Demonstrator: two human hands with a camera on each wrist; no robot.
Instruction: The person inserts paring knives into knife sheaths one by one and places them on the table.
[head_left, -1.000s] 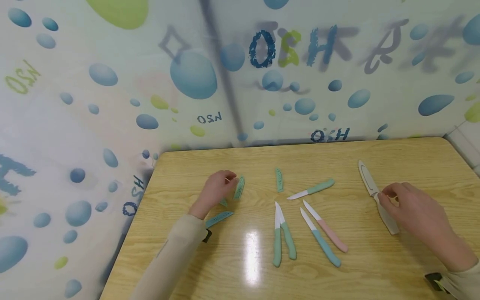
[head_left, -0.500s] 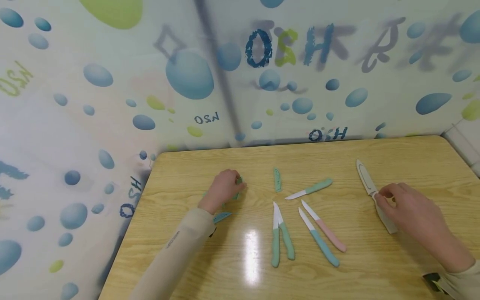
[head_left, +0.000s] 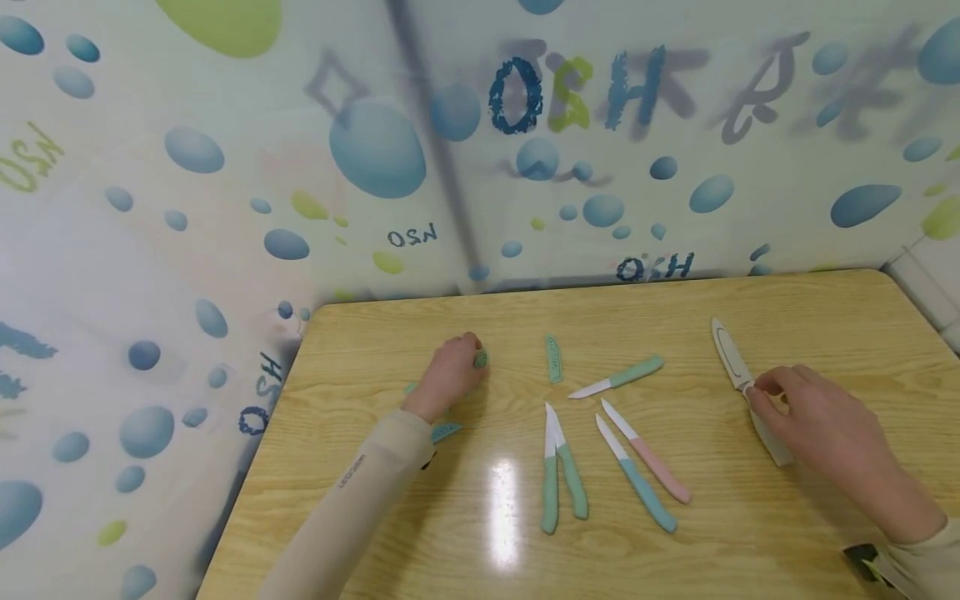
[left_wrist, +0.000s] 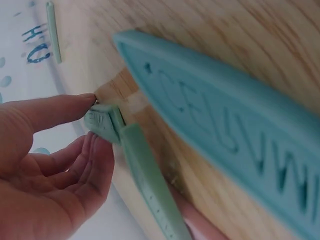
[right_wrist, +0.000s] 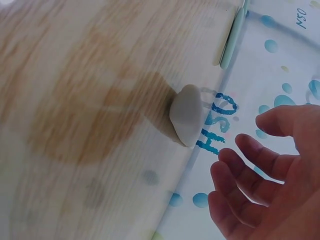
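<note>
My left hand (head_left: 452,371) pinches a small green knife sheath (left_wrist: 102,122) between thumb and fingertips at the table's left. Right beside it in the left wrist view lies another green sheath (left_wrist: 150,175), with a large blue sheath (left_wrist: 215,115) nearer the camera. Under the left sleeve the blue sheath's tip (head_left: 446,432) peeks out; the forearm hides the rest. On the right, my right hand (head_left: 832,433) hovers by a white sheathed knife (head_left: 731,354), fingers loosely bent and holding nothing. The right wrist view shows the white handle's end (right_wrist: 187,115) apart from those fingers.
Mid-table lie two green-handled knives (head_left: 551,492) with tips together, a blue-handled knife (head_left: 648,492), a pink-handled knife (head_left: 663,467) and another green-handled knife (head_left: 636,372). A green sheath (head_left: 554,358) lies behind them. A patterned wall sheet (head_left: 600,167) borders the table's back edge.
My left hand has moved slightly right and closed its fingertips on the green sheath, which it has turned end-on. The right hand stays by the white knife.
</note>
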